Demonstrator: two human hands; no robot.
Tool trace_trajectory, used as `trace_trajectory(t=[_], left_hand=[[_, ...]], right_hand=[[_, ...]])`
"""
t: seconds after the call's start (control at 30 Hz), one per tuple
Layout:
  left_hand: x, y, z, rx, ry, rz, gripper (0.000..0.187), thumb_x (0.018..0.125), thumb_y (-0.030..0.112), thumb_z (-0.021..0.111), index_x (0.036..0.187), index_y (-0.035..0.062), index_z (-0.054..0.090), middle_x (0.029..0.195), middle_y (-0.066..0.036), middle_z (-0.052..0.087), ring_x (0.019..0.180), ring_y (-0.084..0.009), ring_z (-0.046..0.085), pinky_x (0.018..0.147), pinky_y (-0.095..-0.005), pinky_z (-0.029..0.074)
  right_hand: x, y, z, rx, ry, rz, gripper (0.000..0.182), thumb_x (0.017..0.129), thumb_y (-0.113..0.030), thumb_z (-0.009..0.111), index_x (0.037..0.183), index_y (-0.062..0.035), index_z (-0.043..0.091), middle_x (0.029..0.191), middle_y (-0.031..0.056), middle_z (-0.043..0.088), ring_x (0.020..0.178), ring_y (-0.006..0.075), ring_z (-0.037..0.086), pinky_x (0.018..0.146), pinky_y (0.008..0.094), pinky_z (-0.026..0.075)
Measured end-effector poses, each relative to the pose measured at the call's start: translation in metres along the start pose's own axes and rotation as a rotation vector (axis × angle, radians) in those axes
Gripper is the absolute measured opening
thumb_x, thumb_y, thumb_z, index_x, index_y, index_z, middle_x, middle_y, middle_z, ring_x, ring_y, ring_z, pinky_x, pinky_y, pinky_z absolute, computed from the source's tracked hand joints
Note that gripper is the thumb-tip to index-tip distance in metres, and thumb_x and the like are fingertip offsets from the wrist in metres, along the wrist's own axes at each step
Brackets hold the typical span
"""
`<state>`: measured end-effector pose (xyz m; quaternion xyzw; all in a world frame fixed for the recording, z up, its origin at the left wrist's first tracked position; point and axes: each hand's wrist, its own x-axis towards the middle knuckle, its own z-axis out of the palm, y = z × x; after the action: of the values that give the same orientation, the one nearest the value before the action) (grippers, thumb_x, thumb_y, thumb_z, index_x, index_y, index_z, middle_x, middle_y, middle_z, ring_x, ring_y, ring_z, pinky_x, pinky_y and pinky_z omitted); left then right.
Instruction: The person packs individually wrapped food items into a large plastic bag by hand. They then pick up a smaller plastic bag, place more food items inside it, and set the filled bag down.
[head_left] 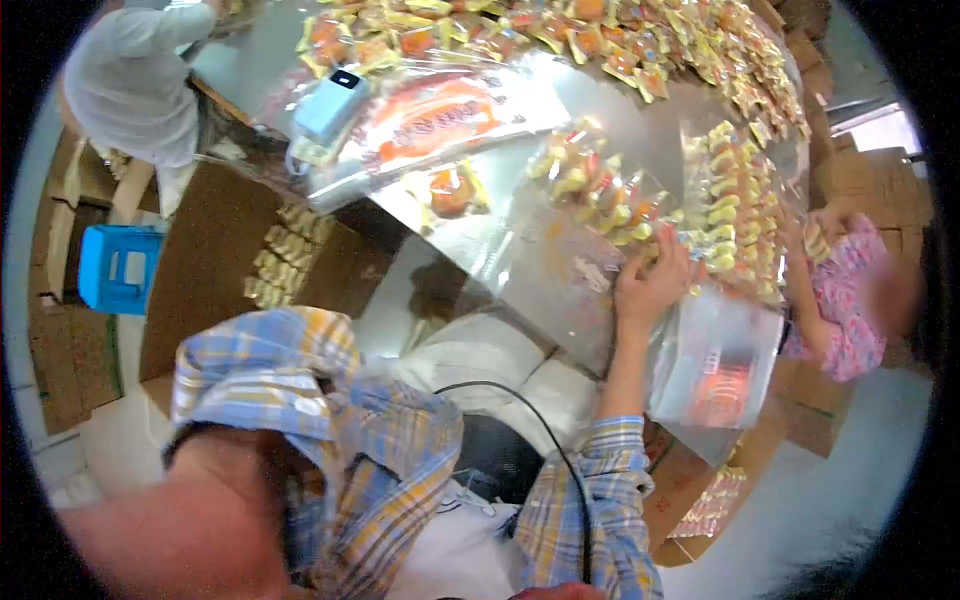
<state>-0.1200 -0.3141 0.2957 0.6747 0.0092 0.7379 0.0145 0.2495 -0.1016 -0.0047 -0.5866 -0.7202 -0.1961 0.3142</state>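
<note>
Your right hand (648, 280) grips a clear bag (600, 205) of yellow snack packs at the table's (480, 235) near edge. Your left hand is hidden; only its forearm shows.

1. The plaid shirt sleeve (330, 400) at six o'clock is blue, yellow and white check.
2. The small wrapped snack packets (600, 195) at one o'clock are yellow and orange.
3. The plastic stool (118, 268) at nine o'clock is bright blue.
4. The large clear printed bag (440, 115) at twelve o'clock carries an orange-red design.
5. The co-worker's floral top (850, 300) at three o'clock is pink.
6. The cardboard box (205, 260) at ten o'clock is brown.
</note>
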Motion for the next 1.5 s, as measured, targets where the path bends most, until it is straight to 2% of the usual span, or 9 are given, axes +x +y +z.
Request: trace_trajectory(t=[0.53,0.73,0.8,0.83,0.9,0.93,1.03,1.23,1.5], left_hand=[[-0.015,-0.035,0.005,0.152,0.077,0.121,0.028,0.105,0.025,0.056,0.106,0.0024,0.072,0.105,-0.011,0.077,0.090,-0.0249,0.072,0.084,-0.0364,0.059],[-0.027,-0.146,-0.062,0.318,0.306,-0.008,0.030,0.106,0.025,0.054,0.106,0.0015,0.072,0.106,-0.012,0.077,0.091,-0.0259,0.072,0.085,-0.0368,0.058],[-0.072,-0.225,-0.132,0.863,-0.051,-0.403,0.044,0.100,0.041,0.063,0.118,0.0014,0.069,0.119,-0.013,0.070,0.118,-0.0277,0.066,0.101,-0.0419,0.052],[-0.074,-0.253,-0.100,0.926,-0.071,-0.705,0.042,0.096,0.039,0.069,0.114,0.0012,0.070,0.112,-0.017,0.072,0.101,-0.0285,0.067,0.093,-0.0413,0.053],[-0.127,-0.314,-0.132,1.257,-0.452,-0.557,0.057,0.088,0.046,0.076,0.130,0.0088,0.066,0.125,-0.020,0.066,0.118,-0.0378,0.060,0.101,-0.0473,0.050],[-0.137,-0.320,-0.136,1.333,-0.627,-0.826,0.067,0.087,0.051,0.075,0.141,0.0134,0.060,0.134,-0.020,0.061,0.128,-0.0406,0.055,0.106,-0.0503,0.047],[-0.177,-0.358,-0.150,1.441,-0.795,-0.926,0.074,0.088,0.055,0.072,0.149,0.0163,0.054,0.146,-0.021,0.053,0.137,-0.0417,0.050,0.114,-0.0528,0.042],[-0.192,-0.418,-0.131,1.647,-1.048,-0.884,0.091,0.090,0.066,0.066,0.162,0.0211,0.035,0.163,-0.020,0.038,0.150,-0.0447,0.034,0.120,-0.0609,0.031],[-0.201,-0.472,-0.102,1.679,-0.949,-1.076,0.121,0.073,0.094,0.058,0.166,0.0242,0.025,0.164,-0.021,0.037,0.152,-0.0498,0.028,0.113,-0.0738,0.028]], right_hand=[[0.004,-0.006,0.006,0.072,-0.018,-0.007,0.044,0.087,-0.011,0.065,0.130,-0.0084,0.066,0.141,0.0132,0.062,0.133,0.0341,0.052,0.119,0.0528,0.030],[0.002,-0.005,0.008,0.050,0.007,-0.017,0.046,0.088,-0.012,0.065,0.134,-0.0104,0.064,0.141,0.0128,0.062,0.136,0.0363,0.050,0.119,0.0537,0.030],[-0.002,-0.005,0.007,0.078,0.009,-0.009,0.046,0.088,-0.011,0.065,0.134,-0.0115,0.063,0.142,0.0122,0.062,0.135,0.0359,0.052,0.118,0.0533,0.031],[0.002,-0.005,0.008,0.094,0.027,-0.006,0.047,0.088,-0.011,0.064,0.134,-0.0120,0.063,0.142,0.0118,0.061,0.134,0.0357,0.052,0.118,0.0531,0.032],[0.006,-0.005,0.012,0.080,0.033,0.018,0.045,0.087,-0.011,0.065,0.132,-0.0131,0.064,0.143,0.0111,0.061,0.133,0.0339,0.054,0.118,0.0528,0.032],[0.005,-0.006,0.009,0.099,0.025,0.022,0.045,0.087,-0.011,0.065,0.131,-0.0130,0.064,0.144,0.0110,0.060,0.134,0.0334,0.053,0.118,0.0530,0.032],[-0.002,-0.006,0.006,0.075,0.010,0.054,0.045,0.085,-0.010,0.066,0.130,-0.0126,0.064,0.145,0.0108,0.059,0.136,0.0324,0.051,0.120,0.0536,0.030],[0.002,-0.008,0.006,0.102,-0.012,0.088,0.047,0.083,-0.010,0.067,0.130,-0.0123,0.064,0.147,0.0103,0.057,0.139,0.0319,0.048,0.122,0.0554,0.025],[0.000,-0.006,0.007,0.089,-0.065,0.098,0.050,0.082,-0.012,0.068,0.132,-0.0135,0.062,0.149,0.0110,0.055,0.140,0.0342,0.047,0.122,0.0581,0.024]])
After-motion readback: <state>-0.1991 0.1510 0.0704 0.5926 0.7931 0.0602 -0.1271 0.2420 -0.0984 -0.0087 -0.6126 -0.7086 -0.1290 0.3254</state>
